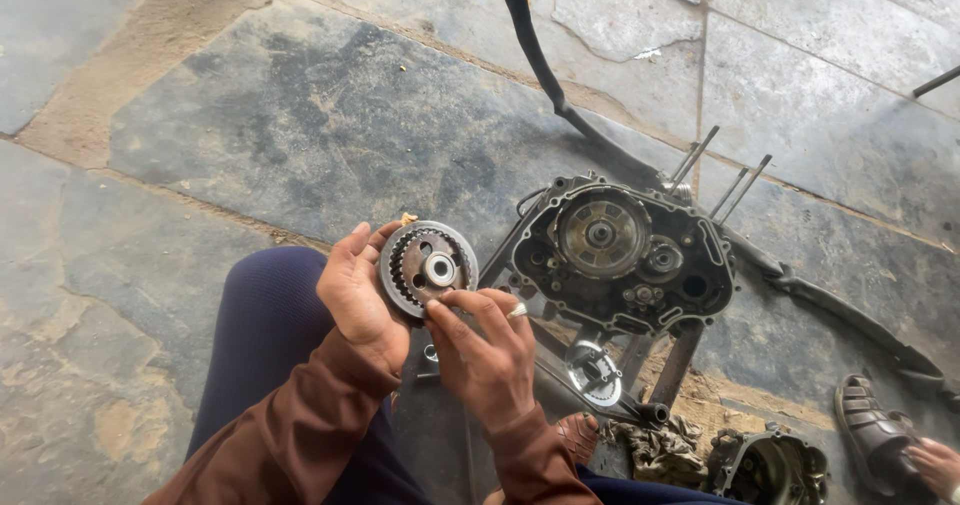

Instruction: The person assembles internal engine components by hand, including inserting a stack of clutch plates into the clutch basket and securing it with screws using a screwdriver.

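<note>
Outdoor floor [330, 115] of large, irregular grey stone slabs, stained dark with oil towards the centre. Sandy, tan mortar joints [150, 45] run between the slabs, widest at upper left. Paler, cleaner slabs [830, 25] lie at upper right. Even, diffuse daylight; no hard shadows. No walls or furniture in view.
</note>
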